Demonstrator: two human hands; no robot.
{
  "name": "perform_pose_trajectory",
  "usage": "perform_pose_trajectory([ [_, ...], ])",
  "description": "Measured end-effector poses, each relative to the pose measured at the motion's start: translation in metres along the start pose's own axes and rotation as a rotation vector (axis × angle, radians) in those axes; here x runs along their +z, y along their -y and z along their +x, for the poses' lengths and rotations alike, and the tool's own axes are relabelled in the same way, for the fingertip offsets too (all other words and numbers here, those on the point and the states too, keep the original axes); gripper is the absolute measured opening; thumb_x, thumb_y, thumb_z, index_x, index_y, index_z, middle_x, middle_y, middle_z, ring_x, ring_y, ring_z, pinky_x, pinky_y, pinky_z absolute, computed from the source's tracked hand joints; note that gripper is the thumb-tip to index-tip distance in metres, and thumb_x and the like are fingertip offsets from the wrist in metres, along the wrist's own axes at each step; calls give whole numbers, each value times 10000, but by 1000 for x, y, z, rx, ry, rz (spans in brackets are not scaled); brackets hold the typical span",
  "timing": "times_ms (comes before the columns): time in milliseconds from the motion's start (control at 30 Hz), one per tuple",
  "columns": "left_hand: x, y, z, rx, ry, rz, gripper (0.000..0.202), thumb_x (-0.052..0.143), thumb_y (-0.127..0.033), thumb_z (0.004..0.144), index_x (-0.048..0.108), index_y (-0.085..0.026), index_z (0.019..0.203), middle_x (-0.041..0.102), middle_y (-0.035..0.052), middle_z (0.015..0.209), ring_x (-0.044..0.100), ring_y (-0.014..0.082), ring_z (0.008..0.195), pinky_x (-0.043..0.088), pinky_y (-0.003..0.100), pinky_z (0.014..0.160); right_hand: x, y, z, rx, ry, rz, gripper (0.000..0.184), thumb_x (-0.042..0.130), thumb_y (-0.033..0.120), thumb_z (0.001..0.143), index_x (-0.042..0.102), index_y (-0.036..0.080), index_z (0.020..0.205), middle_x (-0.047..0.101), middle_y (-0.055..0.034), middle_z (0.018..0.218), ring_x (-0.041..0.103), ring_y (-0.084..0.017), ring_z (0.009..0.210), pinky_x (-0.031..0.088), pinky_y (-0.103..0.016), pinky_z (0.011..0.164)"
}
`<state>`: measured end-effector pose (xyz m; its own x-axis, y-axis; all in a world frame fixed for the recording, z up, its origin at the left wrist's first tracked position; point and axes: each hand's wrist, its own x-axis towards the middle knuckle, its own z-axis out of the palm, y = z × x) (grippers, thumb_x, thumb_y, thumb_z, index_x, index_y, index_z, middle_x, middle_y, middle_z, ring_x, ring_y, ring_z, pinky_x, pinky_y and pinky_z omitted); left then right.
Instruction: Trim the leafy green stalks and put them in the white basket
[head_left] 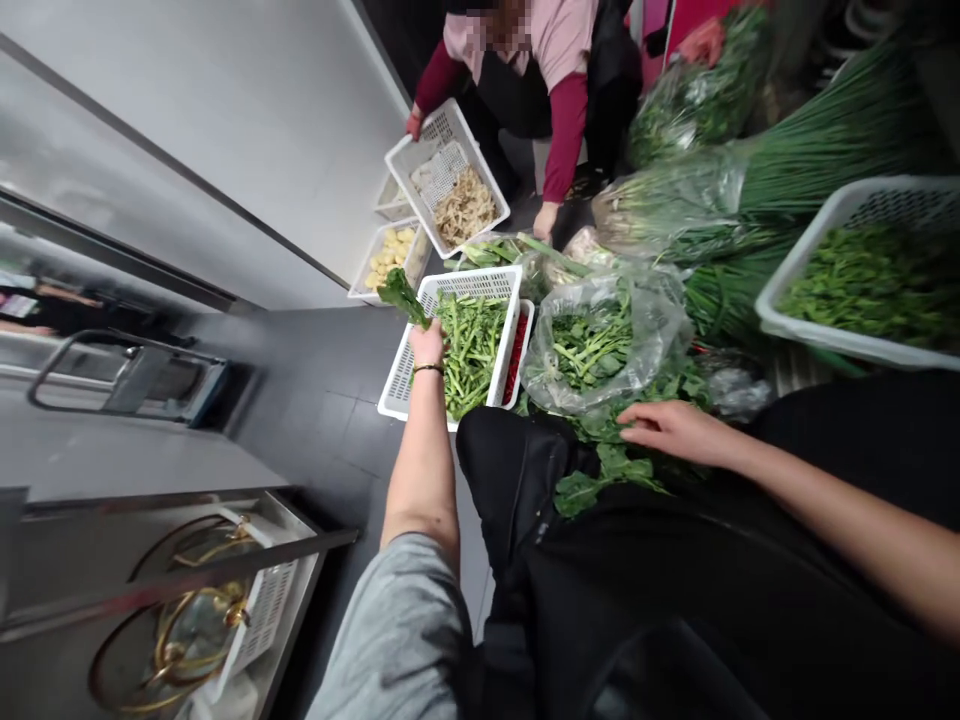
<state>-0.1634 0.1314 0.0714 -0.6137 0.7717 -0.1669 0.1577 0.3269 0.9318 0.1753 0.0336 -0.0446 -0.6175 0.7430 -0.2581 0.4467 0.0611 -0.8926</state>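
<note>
My left hand is closed around a dark leafy green, held above the left side of a white plastic basket. Cut green vegetable stems fill much of that basket. My right hand hovers over or rests against loose leafy greens by my lap; its fingers are loosely apart, and I see nothing in them. Just beyond it is a clear plastic bag with more leafy stalks inside.
Across from me a crouching person tilts a white basket of pale brown pieces. Red peppers show beside the stem basket. Bundled long green stalks and a basket of greens lie right. A cart stands left.
</note>
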Motion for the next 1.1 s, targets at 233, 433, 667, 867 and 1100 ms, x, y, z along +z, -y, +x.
perform_pose_trajectory([
  [233, 65, 53, -132, -339, 1180, -263, 210, 650, -264, 643, 583, -115, 776, 539, -20, 499, 411, 62, 341, 269, 171, 327, -17, 55, 33, -66, -207, 382, 386, 604, 543, 743, 580, 176, 863, 533, 37, 522, 459, -96, 429, 338, -228, 430],
  [433, 83, 55, -167, -256, 939, -501, 327, 690, -403, 696, 524, -137, 788, 636, 22, 626, 502, 81, 397, 364, 184, 358, -18, 72, 20, -215, -567, 117, 335, 582, 455, 789, 516, 184, 603, 520, 21, 497, 428, -81, 435, 334, -225, 452],
  [667, 82, 51, -178, -230, 814, -446, 321, 667, -408, 728, 603, -112, 835, 610, 16, 609, 465, 66, 410, 335, 182, 369, -32, 63, 15, -127, -403, 108, 320, 563, 494, 801, 573, 186, 718, 557, 29, 497, 465, -95, 407, 343, -225, 443],
  [867, 86, 54, -183, -439, 797, -647, 204, 650, -275, 737, 588, -113, 844, 589, 28, 638, 476, 74, 479, 345, 192, 440, -21, 75, 11, -361, -605, -519, 376, 414, 396, 899, 550, 178, 625, 612, -73, 625, 497, -135, 526, 300, -274, 496],
  [1100, 87, 68, -181, -317, 658, -644, 381, 771, -213, 596, 536, -169, 892, 547, -43, 633, 498, 69, 494, 414, 196, 475, -15, 70, 6, -216, -378, -284, 468, 425, 500, 872, 544, 183, 549, 552, -24, 470, 485, -119, 447, 337, -244, 464],
])
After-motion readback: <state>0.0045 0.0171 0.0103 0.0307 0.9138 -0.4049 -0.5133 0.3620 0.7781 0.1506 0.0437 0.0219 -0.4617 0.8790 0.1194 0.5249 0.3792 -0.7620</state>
